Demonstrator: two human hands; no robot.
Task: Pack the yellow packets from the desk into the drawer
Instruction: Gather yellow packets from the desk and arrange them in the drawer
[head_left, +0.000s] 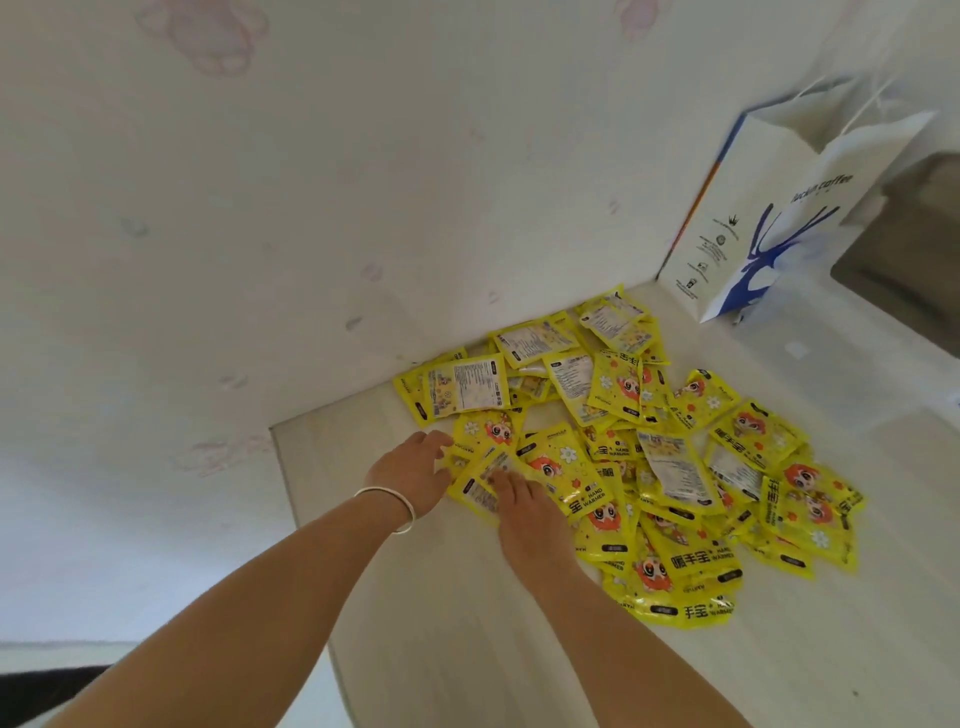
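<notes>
At nine o'clock of the yellow packets (623, 457), left hand (410, 470) and right hand (524, 512) pinch one packet; gathering underway, lifting next.

Bright yellow packets (613, 457) printed with orange-haired cartoon faces, white flowers and black labels, some showing white text panels, lie on a pale whitish desk (467, 649) beside a white paper bag (769, 223) with a blue deer mark, under a white wall (311, 208) with faint pink paw prints

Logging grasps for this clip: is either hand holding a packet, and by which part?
Cannot tell a firm hold. Both the left hand and right hand touch the packets at the pile's near-left edge.
</notes>
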